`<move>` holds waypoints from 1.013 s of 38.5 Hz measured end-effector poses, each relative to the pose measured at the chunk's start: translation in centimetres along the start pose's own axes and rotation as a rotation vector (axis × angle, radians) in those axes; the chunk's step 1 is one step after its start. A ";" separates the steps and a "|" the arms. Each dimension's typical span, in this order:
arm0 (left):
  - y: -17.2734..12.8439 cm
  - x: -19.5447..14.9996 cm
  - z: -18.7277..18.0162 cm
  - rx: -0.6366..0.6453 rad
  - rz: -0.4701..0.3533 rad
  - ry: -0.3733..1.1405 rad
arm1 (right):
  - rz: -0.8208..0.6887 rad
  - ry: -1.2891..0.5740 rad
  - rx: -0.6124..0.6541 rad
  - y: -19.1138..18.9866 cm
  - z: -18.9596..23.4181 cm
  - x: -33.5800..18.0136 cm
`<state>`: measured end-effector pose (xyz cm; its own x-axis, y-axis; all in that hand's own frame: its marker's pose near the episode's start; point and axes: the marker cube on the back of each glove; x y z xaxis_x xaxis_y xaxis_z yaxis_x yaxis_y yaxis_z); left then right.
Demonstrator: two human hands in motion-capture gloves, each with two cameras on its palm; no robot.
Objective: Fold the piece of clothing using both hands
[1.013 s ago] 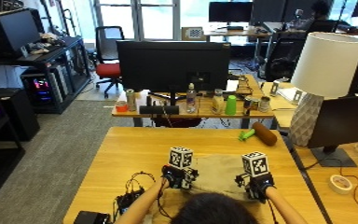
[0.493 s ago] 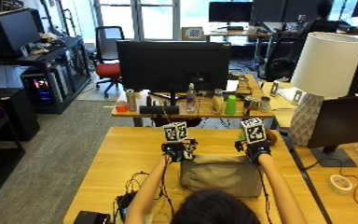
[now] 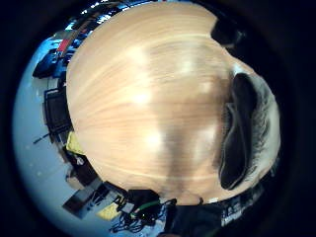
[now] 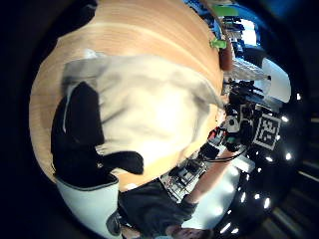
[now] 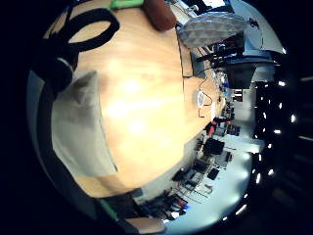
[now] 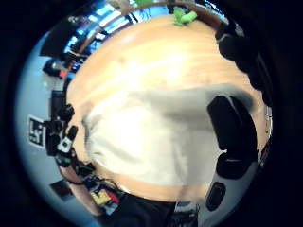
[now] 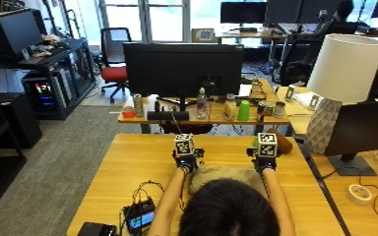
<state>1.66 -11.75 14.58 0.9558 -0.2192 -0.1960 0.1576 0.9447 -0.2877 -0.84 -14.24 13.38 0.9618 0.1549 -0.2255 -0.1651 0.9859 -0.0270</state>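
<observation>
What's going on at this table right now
A person seated at a wooden table is working on a light beige piece of clothing with both gloved hands. The left hand and right hand rest at its far corners, and the palm views show fingers on the cloth. The garment lies spread in front of them, partly hidden by their head.

Overhead rear view and four close palm views share the table (image 7: 137,162).

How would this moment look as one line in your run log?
step: folding | garment: flat on table | left hand: holds far corner | right hand: holds other far corner
</observation>
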 end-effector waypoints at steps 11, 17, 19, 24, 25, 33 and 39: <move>2.0 -0.1 -5.9 0.389 0.070 -0.029 | 0.006 -0.022 0.169 0.1 -3.9 4.3; 5.9 1.9 -8.0 0.460 0.160 -0.131 | -0.038 -0.015 0.177 -0.6 -5.3 6.3; 5.8 2.6 -7.7 0.440 0.182 -0.162 | -0.058 -0.020 0.160 0.4 -6.1 6.5; 4.1 4.1 -4.5 0.332 0.250 -0.204 | -0.087 -0.033 0.090 2.1 -6.0 6.8; 4.7 4.3 -4.0 0.325 0.249 -0.215 | -0.088 -0.038 0.071 2.1 -5.4 6.8; 6.3 3.7 4.8 0.029 0.145 -0.166 | -0.002 -0.080 -0.185 1.9 3.0 7.0; 4.7 2.0 9.7 -0.106 0.066 -0.240 | -0.015 -0.111 -0.428 7.8 6.0 5.2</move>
<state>6.67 -5.42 21.93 0.9966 -0.0815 0.0069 0.0780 0.9216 -0.3803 4.22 -5.34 17.80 0.9785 0.1695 -0.1171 -0.2040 0.8768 -0.4355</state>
